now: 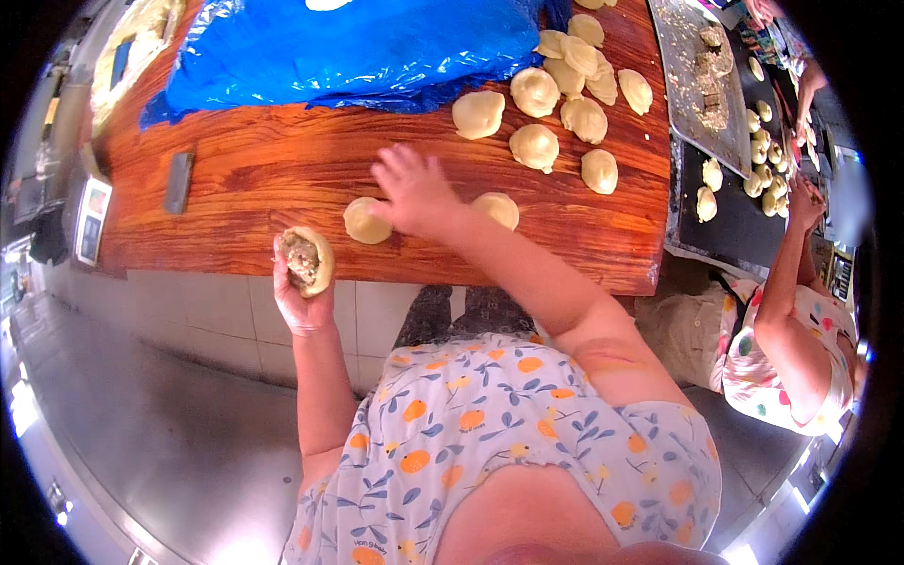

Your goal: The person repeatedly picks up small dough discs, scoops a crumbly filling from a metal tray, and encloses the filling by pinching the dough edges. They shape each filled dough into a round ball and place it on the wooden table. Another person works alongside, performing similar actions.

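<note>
A grey block (178,183) lies on the wooden table (245,160). Above its near edge, the left hand (304,303) grips 1 filled dough cup (305,261). Then 1 dough round (365,220) lies by the spread, empty right hand (414,193); 1 second round (497,210) lies beside the right forearm (537,264).

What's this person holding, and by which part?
The left hand cups a filled dough piece by its outer side; the right hand, fingers spread, holds nothing.

1 downward head view (fisheye), near the table (254,193)
</note>
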`<state>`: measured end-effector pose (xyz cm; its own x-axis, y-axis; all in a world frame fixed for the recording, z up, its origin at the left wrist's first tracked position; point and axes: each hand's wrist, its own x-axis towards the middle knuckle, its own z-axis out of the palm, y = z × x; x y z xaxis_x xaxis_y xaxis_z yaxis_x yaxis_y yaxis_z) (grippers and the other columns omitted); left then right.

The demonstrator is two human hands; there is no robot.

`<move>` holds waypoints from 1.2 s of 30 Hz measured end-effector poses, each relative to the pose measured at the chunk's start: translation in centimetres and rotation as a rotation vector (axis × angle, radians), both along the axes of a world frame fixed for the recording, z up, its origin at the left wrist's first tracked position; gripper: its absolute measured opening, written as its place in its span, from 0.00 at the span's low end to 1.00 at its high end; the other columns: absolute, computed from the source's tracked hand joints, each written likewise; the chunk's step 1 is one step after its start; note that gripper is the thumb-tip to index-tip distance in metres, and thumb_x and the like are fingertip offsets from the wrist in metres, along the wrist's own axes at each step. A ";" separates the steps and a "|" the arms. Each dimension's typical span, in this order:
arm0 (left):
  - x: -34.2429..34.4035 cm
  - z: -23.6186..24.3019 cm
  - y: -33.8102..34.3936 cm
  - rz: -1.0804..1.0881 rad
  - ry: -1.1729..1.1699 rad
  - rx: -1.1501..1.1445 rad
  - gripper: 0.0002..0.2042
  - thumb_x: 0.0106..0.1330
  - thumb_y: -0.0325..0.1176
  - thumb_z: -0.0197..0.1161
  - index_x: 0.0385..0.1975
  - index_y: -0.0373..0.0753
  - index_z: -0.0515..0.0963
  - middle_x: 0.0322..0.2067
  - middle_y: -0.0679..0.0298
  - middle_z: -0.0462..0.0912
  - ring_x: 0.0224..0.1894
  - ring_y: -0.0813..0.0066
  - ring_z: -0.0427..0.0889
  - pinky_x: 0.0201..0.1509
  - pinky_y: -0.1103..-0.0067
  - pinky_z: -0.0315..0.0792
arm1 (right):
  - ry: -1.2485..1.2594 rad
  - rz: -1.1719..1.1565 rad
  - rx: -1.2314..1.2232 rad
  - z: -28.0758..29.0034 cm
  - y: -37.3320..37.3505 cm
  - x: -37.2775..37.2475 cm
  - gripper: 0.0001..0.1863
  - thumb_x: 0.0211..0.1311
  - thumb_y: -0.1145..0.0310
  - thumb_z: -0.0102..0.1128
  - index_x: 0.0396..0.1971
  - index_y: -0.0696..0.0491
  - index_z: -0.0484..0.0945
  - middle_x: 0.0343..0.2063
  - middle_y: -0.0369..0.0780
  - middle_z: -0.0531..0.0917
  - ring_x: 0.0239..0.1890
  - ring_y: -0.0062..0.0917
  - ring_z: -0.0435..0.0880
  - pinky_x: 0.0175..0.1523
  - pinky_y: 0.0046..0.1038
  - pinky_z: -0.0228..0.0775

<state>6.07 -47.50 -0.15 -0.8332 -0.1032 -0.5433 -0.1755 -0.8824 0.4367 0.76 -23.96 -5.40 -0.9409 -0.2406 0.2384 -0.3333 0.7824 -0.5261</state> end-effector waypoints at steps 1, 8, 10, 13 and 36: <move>0.5 0.2 -0.1 0.008 0.024 0.012 0.17 0.65 0.33 0.61 0.54 0.43 0.75 0.52 0.63 0.79 0.55 0.63 0.77 0.60 0.62 0.72 | -0.059 0.050 0.028 -0.5 -1.9 0.3 0.31 0.58 0.50 0.58 0.53 0.59 0.73 0.58 0.50 0.71 0.65 0.45 0.63 0.61 0.56 0.56; 2.2 -0.6 -0.8 0.035 0.073 0.055 0.16 0.65 0.31 0.61 0.53 0.42 0.75 0.51 0.63 0.79 0.55 0.64 0.77 0.60 0.62 0.72 | -0.621 0.411 -0.183 2.5 -2.1 1.1 0.25 0.48 0.63 0.70 0.43 0.55 0.69 0.54 0.52 0.73 0.59 0.49 0.70 0.56 0.45 0.65; 2.2 -1.0 -1.0 0.039 0.057 0.058 0.16 0.66 0.32 0.62 0.52 0.42 0.75 0.51 0.63 0.79 0.55 0.64 0.77 0.60 0.63 0.73 | -0.888 0.280 -0.385 5.0 -1.0 0.8 0.26 0.49 0.66 0.70 0.47 0.56 0.68 0.50 0.54 0.75 0.53 0.48 0.75 0.52 0.38 0.70; 1.6 -1.0 0.2 0.008 0.066 0.084 0.15 0.66 0.32 0.62 0.52 0.42 0.75 0.51 0.64 0.79 0.54 0.65 0.77 0.59 0.64 0.73 | -0.431 0.066 -0.895 0.6 1.1 -1.4 0.31 0.53 0.56 0.67 0.50 0.62 0.70 0.48 0.52 0.78 0.51 0.47 0.78 0.53 0.43 0.71; -3.1 3.8 8.6 -0.336 0.070 -0.102 0.23 0.69 0.36 0.58 0.63 0.44 0.64 0.55 0.63 0.75 0.57 0.65 0.75 0.59 0.65 0.73 | 0.627 -0.371 -0.239 9.2 14.2 -12.4 0.20 0.49 0.73 0.70 0.42 0.58 0.73 0.47 0.49 0.77 0.49 0.45 0.77 0.52 0.39 0.72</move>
